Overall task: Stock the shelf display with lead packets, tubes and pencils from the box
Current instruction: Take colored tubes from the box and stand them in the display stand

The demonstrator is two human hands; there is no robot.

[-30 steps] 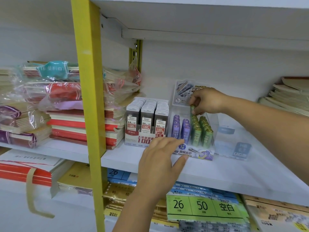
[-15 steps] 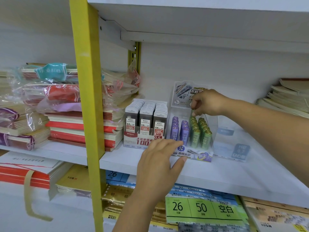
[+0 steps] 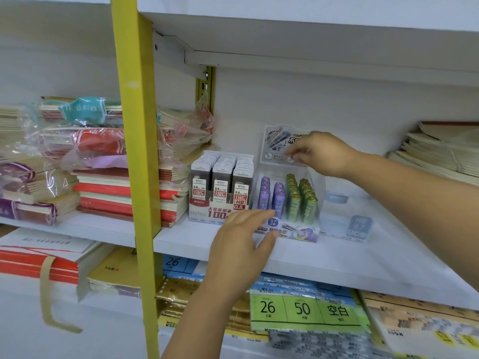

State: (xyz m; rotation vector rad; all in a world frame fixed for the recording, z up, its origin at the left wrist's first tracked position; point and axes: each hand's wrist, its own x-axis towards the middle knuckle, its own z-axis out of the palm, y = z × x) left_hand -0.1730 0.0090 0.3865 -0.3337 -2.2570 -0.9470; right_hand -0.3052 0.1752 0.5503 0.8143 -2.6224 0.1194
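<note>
Obs.: the right hand is now lifted clear of the green tubes in the clear display case. Half a second ago its fingertips were down on the rearmost green tube, pressing it into its row. The fingers are now curled in front of the case's header card, above the tubes. A pale spot sits at the fingertips. I cannot tell whether they pinch something small, the card's edge, or nothing.

The left hand has straight, spread fingers and holds nothing. It lies against the front-left corner of the case, on the shelf board. Its position is unchanged across the frames, which reads as bracing the case.

Reading: the green tube appears seated. The green rows and the purple tubes stand upright and look full from here. My judgement is that tube stocking in this case is at or near done.

Just left of the case, the lead packet tray shows three packed rows. Just right of the case, a second clear case shows labels but little visible stock, so it is probably the next to fill. The supply box and the pencils are not in view.

Other difference: the right forearm has drawn up and back from the case. Nothing else on the shelf has shifted.
</note>
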